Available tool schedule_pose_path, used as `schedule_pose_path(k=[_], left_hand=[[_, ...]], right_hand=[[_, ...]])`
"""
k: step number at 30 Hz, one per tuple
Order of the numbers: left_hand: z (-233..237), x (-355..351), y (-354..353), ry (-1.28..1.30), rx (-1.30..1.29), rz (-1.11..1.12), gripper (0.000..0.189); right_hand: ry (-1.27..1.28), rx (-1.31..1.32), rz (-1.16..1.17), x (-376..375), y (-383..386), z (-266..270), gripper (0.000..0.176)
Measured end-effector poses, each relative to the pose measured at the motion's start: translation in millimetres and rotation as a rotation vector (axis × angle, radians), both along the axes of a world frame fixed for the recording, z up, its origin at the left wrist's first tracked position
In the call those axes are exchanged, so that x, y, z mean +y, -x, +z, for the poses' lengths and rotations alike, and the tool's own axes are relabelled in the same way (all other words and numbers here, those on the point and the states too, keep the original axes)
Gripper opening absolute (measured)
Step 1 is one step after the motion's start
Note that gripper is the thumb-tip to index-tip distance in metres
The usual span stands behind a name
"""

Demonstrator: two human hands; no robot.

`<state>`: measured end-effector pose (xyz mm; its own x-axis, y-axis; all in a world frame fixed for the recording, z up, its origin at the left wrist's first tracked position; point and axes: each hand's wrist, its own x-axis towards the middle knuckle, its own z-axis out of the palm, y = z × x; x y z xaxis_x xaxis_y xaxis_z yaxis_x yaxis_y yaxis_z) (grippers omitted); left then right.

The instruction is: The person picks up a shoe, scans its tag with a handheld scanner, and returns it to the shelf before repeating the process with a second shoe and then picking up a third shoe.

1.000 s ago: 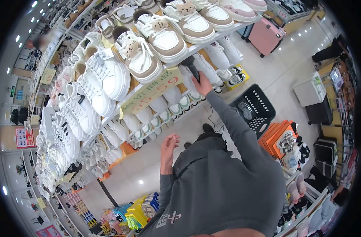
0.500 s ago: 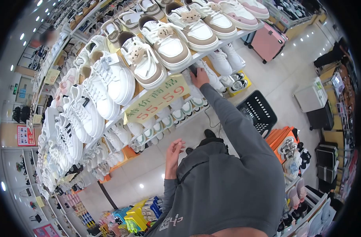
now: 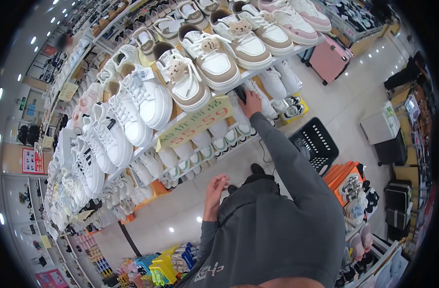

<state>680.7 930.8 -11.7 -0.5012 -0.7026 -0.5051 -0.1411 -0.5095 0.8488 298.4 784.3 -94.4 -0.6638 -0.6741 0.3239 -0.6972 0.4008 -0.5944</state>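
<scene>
My right hand (image 3: 251, 103) reaches in under the edge of the upper shelf, among the white shoes on the tier below. Its fingers are closed around a small black object (image 3: 240, 92), partly hidden by the shelf, whose kind I cannot make out. White sneakers (image 3: 261, 99) lie right beside that hand. Above it stand white-and-brown sneakers (image 3: 213, 62) with animal-face ornaments. A yellow price sign (image 3: 195, 124) hangs on the shelf edge to its left. My left hand (image 3: 215, 192) hovers by my waist over the floor, fingers loosely bent, with nothing in it.
A black basket (image 3: 320, 144) with something clear inside stands on the floor to the right. Behind it are orange boxes (image 3: 343, 177) and a pink suitcase (image 3: 330, 58). White sneakers (image 3: 128, 125) crowd the left shelf. A dark cable runs along the floor below the shelf.
The view has shifted a little, so the shelf sits slightly right and lower. My right hand stays under the shelf with the black object; my left hand stays by my waist.
</scene>
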Motion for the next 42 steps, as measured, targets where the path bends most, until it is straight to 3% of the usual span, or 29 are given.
schedule_pose_path(k=[5,11,15,17,22,24,26,29,32,35,39,42], left_hand=[[-4.4,-1.9,-3.3,0.003,0.017,-0.005,0.035],[0.8,-5.7,-2.6,0.051,0.014,-0.048,0.036],[32.7,-22.8,3.1,0.197,0.059,-0.145,0.034],[60.5,-41.3,10.7,0.342,0.075,-0.219,0.033],[191.1,-95.6,47.4,0.737,0.045,-0.402,0.026],[244.6,-111.5,67.8,0.911,-0.043,-0.408,0.023],[282.5,-133.9,94.0,1.144,0.026,-0.385,0.025],[318.5,-168.0,137.1,1.209,0.062,-0.290,0.025],[330.1,-209.8,179.3,1.360,0.057,-0.192,0.029],[324.6,-263.1,217.9,1.520,-0.137,-0.140,0.038],[311.6,-309.4,251.2,1.559,-0.360,-0.187,0.048],[311.2,-322.8,262.5,1.392,-0.571,-0.329,0.050]], right_hand=[[0.119,-0.045,0.053,8.3,-0.3,-1.0,0.057],[0.447,-0.077,0.110,31.7,-15.2,39.9,0.046],[0.577,-0.521,0.158,62.4,-41.7,89.1,0.039],[0.573,-0.689,0.230,74.5,-51.0,111.9,0.035],[0.617,-0.947,0.432,104.3,-66.2,188.7,0.034],[0.669,-0.966,0.448,106.8,-70.0,213.9,0.036],[0.719,-0.985,0.459,105.8,-71.5,228.1,0.039],[0.775,-1.017,0.464,100.3,-71.2,239.3,0.044],[0.792,-1.054,0.460,92.0,-70.1,243.5,0.051],[0.764,-1.120,0.457,86.2,-68.7,244.4,0.056],[0.745,-1.201,0.494,83.9,-69.7,256.7,0.057],[0.759,-1.269,0.516,81.9,-68.6,262.1,0.056]])
